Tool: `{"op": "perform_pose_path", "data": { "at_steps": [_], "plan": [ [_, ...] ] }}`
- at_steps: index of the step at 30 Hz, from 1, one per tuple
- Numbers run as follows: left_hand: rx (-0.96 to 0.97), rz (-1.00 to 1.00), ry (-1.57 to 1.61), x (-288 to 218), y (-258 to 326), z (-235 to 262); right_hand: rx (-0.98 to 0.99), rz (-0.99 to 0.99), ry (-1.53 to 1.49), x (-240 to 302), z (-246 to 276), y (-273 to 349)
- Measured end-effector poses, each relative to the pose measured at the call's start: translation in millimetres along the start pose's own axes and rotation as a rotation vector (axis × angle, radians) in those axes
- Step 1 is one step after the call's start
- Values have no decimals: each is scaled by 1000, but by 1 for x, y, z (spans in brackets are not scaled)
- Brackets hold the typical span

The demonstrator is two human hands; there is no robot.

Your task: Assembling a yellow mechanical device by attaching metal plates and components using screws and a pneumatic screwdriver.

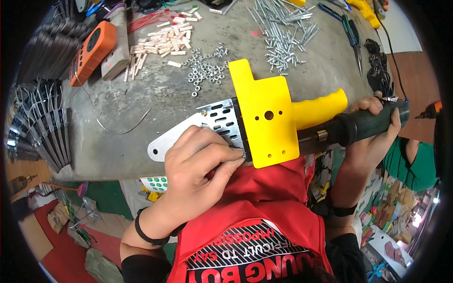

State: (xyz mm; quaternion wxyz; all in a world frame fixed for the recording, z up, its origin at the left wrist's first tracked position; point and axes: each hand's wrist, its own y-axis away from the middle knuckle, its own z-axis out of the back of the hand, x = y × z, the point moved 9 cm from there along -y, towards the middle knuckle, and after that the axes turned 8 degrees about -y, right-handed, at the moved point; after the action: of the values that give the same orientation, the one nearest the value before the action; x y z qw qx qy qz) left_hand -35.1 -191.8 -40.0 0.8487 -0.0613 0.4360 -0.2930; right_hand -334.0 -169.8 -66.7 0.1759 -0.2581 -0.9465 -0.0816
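My right hand (pixel 377 115) is wrapped round the dark green cylindrical handle (pixel 373 123) of a pipe-welding tool held above the table's near edge. On the tool are a yellow plate (pixel 271 104) with several holes, a yellow grip (pixel 323 107), a slotted metal guard (pixel 221 117) and a pale flat heating plate (pixel 172 137), which points left. My left hand (pixel 200 162) is closed, with thumb and forefinger pinched at the guard's lower corner, beside the black edge strip (pixel 243 129). Whatever lies between those fingertips is too small to make out.
On the grey table (pixel 137 155) lie loose nuts (pixel 205 66), long screws (pixel 283 37) and pale ceramic pieces (pixel 172 40). An orange device (pixel 94 52) and bundled dark strips (pixel 45 118) are at the left. Pliers (pixel 351 40) lie at the far right. A person's green sleeve (pixel 410 162) shows at right.
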Motion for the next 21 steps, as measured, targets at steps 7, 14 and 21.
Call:
{"op": "perform_pose_path", "data": {
  "at_steps": [7, 14, 21],
  "plan": [
    [67, -51, -322, 2, 10, 26, -5, -186, 1067, 39, -18, -49],
    [54, -266, -507, -9, 14, 31, 400, 446, 2273, 31, -80, -17],
    [174, 120, -472, 35, -11, 90, 1027, -104, 1884, -101, -135, 37]
  ]
}}
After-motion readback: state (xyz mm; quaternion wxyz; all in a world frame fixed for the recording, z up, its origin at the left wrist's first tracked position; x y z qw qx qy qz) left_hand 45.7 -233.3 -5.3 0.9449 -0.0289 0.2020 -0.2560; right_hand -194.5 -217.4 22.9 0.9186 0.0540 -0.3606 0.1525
